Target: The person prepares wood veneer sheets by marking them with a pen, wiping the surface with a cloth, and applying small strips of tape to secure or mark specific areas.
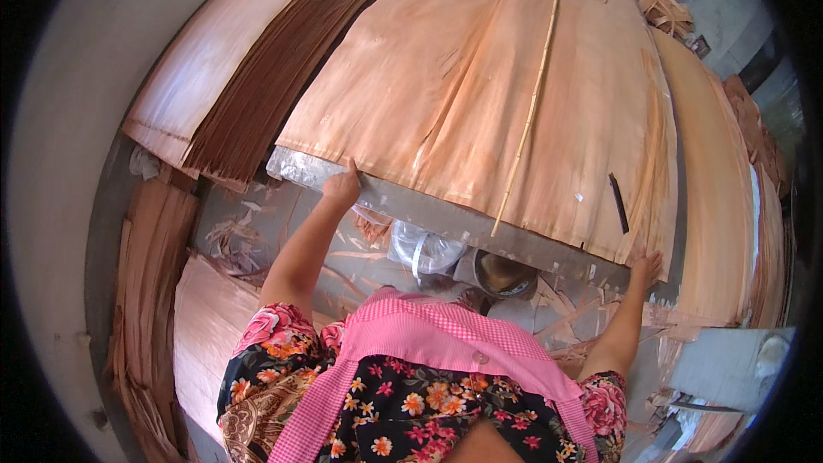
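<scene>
A wide, thin wood veneer sheet (411,86) lies on a grey-edged table in front of me. My left hand (343,187) is at its near left edge, fingers curled and one digit on the sheet's rim. At the near right corner my right hand (646,266) rests with its fingers spread on the edge. A long thin stick (533,103) runs lengthwise over the veneer. Right of the stick lies a slim black tool (618,203), perhaps a cutter. The sheet has lengthwise wrinkles and a split-looking streak near its middle.
Left stands a thick stack of dark-edged veneer (274,60); paler sheets (707,154) lie right. Below the table edge (480,223) are a clear plastic bag (424,249), a round container (504,274) and veneer scraps (236,240). A wall (60,163) rises at left.
</scene>
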### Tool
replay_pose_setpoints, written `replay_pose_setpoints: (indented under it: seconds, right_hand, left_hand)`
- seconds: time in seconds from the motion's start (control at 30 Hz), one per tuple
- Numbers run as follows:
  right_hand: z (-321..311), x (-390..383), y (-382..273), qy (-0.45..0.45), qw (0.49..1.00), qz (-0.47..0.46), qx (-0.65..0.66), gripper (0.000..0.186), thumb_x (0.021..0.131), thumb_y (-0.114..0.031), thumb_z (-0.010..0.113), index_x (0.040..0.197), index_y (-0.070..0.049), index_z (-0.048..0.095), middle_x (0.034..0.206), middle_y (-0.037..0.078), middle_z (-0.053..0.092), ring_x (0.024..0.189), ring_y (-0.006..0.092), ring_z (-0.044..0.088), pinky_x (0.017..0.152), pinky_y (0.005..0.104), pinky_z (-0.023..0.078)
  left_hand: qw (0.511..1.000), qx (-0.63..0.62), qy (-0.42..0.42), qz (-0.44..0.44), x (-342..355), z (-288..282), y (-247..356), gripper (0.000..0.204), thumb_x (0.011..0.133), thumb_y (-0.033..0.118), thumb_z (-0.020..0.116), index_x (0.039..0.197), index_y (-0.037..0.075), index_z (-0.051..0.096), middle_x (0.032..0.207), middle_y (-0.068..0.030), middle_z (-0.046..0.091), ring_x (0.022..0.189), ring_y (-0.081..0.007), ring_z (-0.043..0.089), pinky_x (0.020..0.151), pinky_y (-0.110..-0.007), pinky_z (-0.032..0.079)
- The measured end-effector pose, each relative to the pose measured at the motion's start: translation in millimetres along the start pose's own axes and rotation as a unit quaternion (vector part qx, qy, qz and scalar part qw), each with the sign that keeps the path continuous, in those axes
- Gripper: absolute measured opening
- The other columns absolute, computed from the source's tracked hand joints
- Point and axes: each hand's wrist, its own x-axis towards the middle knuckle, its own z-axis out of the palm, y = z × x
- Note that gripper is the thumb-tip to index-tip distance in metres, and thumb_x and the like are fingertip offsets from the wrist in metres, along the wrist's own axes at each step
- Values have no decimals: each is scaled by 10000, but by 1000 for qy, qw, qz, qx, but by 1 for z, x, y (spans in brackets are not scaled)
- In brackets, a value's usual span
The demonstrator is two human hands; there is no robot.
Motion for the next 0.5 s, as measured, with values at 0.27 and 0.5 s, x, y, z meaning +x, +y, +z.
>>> replay_pose_setpoints:
  seconds: [0.27, 0.5]
  right_hand:
    - [4, 20, 25, -22, 998, -17, -49, 687, 843, -562, 313, 1369, -136, 197, 1437, 25, 147, 1316, 244, 143, 1016, 493, 179]
    - [-3, 22, 25, -24, 999, -13, -31, 653, 849, -520, 336, 1366, -142, 209, 1438, 16, 146, 1312, 233, 162, 1019, 493, 181]
  left_hand:
    - [999, -4, -23, -34, -7, -2, 14, 613, 789, 123, 405, 1364, 118, 191, 907, -184, 621, 826, -321, 610, 685, -413, 473]
    - [1000, -12, -14, -11, -7, -1, 14, 627, 789, 136, 430, 1366, 155, 186, 899, -193, 618, 828, -335, 603, 708, -427, 464]
